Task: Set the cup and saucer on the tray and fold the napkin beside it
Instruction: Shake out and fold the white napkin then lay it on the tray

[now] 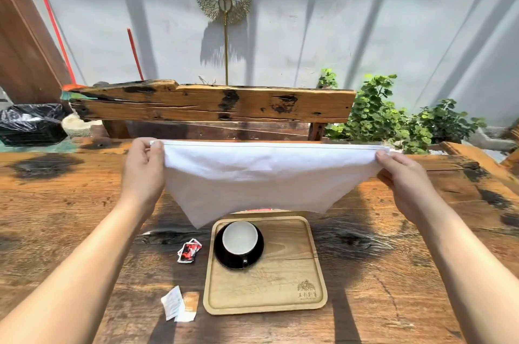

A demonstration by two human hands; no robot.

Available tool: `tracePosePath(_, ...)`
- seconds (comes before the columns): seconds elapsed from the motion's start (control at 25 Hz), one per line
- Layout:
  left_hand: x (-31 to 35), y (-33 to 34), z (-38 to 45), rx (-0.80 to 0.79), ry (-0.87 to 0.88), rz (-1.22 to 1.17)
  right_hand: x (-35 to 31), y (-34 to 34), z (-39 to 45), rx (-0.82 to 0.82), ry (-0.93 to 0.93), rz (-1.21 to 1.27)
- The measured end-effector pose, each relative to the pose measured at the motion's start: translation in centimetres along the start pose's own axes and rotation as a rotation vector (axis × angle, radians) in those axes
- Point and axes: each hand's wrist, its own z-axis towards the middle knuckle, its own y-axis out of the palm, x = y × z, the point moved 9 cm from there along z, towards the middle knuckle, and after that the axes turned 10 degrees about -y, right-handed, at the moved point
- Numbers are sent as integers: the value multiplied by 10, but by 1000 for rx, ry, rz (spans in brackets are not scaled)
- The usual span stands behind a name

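Napkin [252,175] up in the air, stretched wide above the table [84,203], far of the tray [266,287]. Left hand [143,172] pinching the top left corner, right hand [404,178] pinching the top right corner, top edge pulled taut, lower edge sagging to a point just over the tray's far left corner. Cup [240,238] sitting on saucer [224,253], both black outside, cup white inside, parked in the tray's far left part. Red packets [188,251] just left of the tray, white packets [177,304] nearer, off its near left corner.
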Motion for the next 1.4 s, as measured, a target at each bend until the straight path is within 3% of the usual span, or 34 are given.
tracePosePath(0.36, -152, -12, -57, -358, -416, 106, 102, -6, -88, -147, 293, -40)
tracePosePath(0.64, -217, -27, -137, -506, -542, 336, 173, -19, -163, -233, 569, -197)
tracePosePath(0.84, -263, -37, -191, -646, -953, 418, 205, -34, -201, -315, 768, -308)
tracePosePath(0.96, -269, -39, -211, -748, -1103, 486, 214, -39, -212, -328, 887, -296)
tracePosePath(1.08, -270, -36, -214, -741, -1098, 516, 223, -44, -213, -304, 914, -327)
tracePosePath(1.4, -290, -8, -188, -488, -923, 386, 259, -52, -188, -106, 743, -398)
